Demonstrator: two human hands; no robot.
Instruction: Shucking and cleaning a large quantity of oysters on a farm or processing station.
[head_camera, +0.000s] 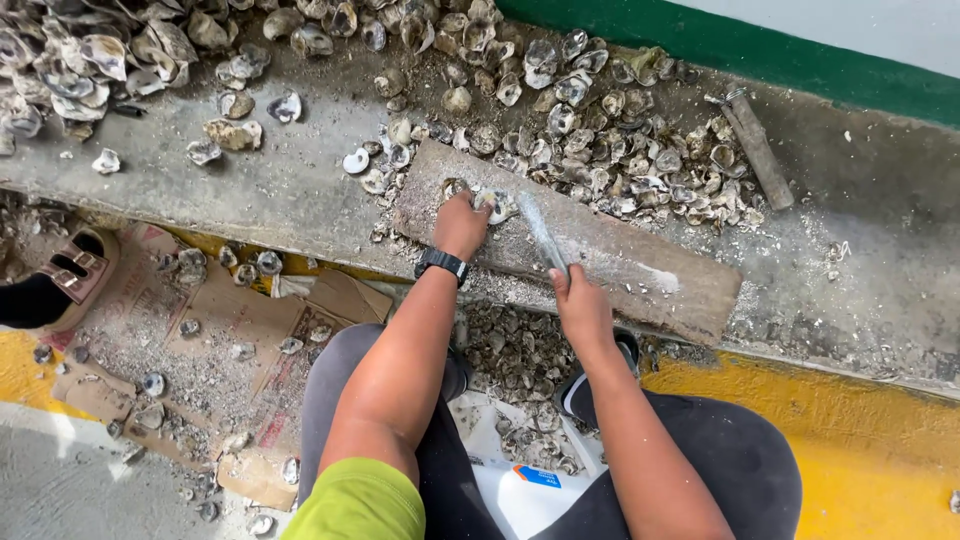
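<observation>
The left hand (461, 224) presses down on an oyster shell (497, 205) near the far left end of a worn wooden board (620, 265), its fingers curled over the shell so that only the shell's right part shows. The right hand (582, 308) is closed around the handle of a pale metal tool (538, 232), whose shaft slants up and left until its tip meets the shell. The handle itself is hidden inside the fist.

The board lies slantwise on a grey concrete surface (290, 185), its near right corner reaching the surface's near edge. To the right of the hands the board top is bare apart from grit and a white smear, the widest open room close by. Far of the board a dense spread of oyster shells (620, 160) crowds right up to its far edge, and a bigger heap (80, 55) runs out of view at the far left corner. A second tool with a wooden handle (757, 148) lies beyond the shells, well apart from both hands, close under a green wall band (720, 45).

Below the surface's edge, shell scraps cover torn cardboard (250, 340) on the floor to the left. A sandalled foot (65, 275) at the left edge is cut off by the frame. The white container (520, 490) between the person's knees is mostly hidden by the legs.
</observation>
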